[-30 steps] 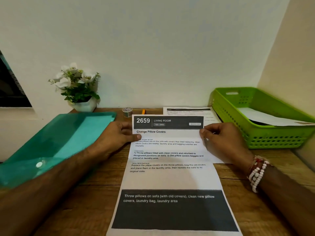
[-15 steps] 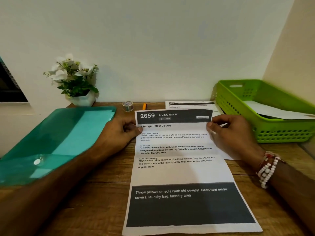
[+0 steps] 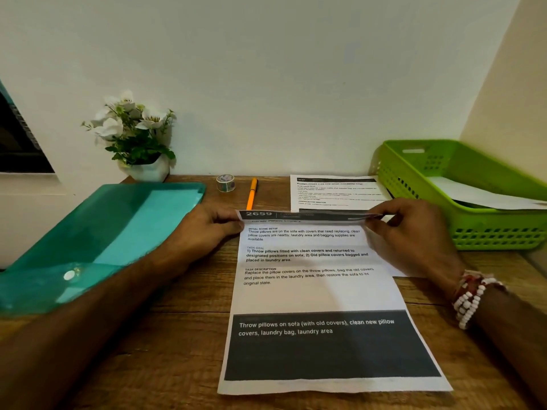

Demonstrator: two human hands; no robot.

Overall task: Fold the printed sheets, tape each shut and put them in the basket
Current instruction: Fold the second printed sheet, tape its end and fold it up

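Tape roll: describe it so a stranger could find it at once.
Find the white flower pot at the back of the wooden desk. Right of it, near the wall, sits the tape roll. It is a small ring, unlike the long orange pen beside it.

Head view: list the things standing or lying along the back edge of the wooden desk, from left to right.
White pot of white flowers → small roll of clear tape → orange pen → printed white sheet lying flat → green slotted plastic basket.
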